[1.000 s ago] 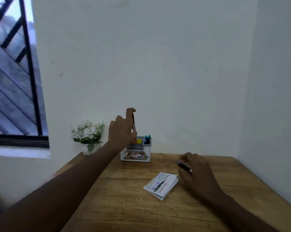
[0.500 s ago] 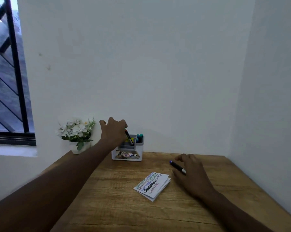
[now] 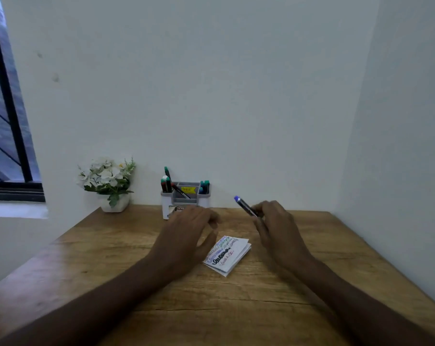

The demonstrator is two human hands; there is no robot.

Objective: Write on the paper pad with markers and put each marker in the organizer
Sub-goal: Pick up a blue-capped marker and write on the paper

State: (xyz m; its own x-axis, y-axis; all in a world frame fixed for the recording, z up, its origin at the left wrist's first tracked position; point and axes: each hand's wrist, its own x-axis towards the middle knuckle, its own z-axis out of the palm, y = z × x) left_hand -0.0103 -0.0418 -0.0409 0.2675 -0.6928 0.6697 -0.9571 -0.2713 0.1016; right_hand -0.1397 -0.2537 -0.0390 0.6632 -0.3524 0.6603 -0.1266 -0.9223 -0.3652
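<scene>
Our right hand [image 3: 277, 231] pinches a blue-tipped marker [image 3: 245, 205], tip aimed at 10 o'clock. Left hand [image 3: 186, 236] hovers w/ fingers loose, holding nothing. Paper pad [image 3: 227, 254] btwn them; organizer [image 3: 185, 199] at 12 o'clock, markers inside.

organizer [image 3: 185, 199] top open | left hand [image 3: 186, 236] fronts it

Brown wood-grain counter [image 3: 111, 265]: wood look with visible grain and dark cracks — low sheen.
Small white paper pad [image 3: 232, 253]: matt paper, inked in several colours.
White and grey plastic organizer [image 3: 186, 199]: smooth plastic, yellow sticker inside.
Dark marker with blue cap [image 3: 245, 206]: smooth plastic — slightly glossy.
White pot of white flowers [image 3: 114, 203]: smooth, matt pot.
Wall [image 3: 236, 96]: matt paint.
</scene>
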